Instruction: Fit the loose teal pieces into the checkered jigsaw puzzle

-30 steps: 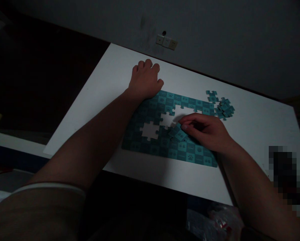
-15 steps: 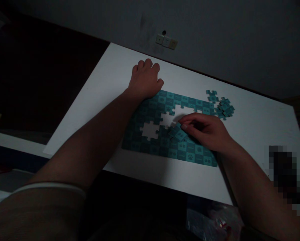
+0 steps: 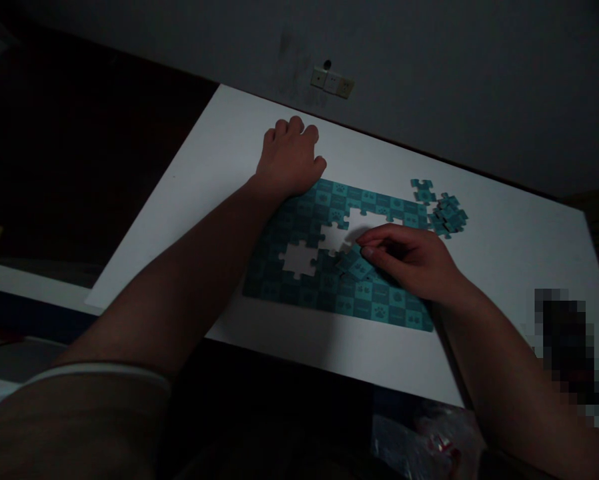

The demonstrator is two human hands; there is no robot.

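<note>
A teal checkered jigsaw puzzle (image 3: 379,312) with paw prints lies on the white table, with bare gaps in its middle. My right hand (image 3: 414,260) is over its right part, thumb and forefinger pinched at the edge of a puzzle piece (image 3: 357,265). That piece sits tilted on top of the puzzle, and its far edge is partly covered by my fingertips. My left hand (image 3: 290,157) rests palm down at the puzzle's far left edge, fingers apart and slightly bent, holding nothing. My left forearm hides part of the puzzle's left side.
Several loose puzzle pieces (image 3: 448,215) are heaped beyond my right hand, with one piece (image 3: 423,191) lying flat beside them. Wall sockets (image 3: 332,83) sit above the far edge of the white table (image 3: 199,160). Clear plastic packaging (image 3: 429,443) is below the near edge.
</note>
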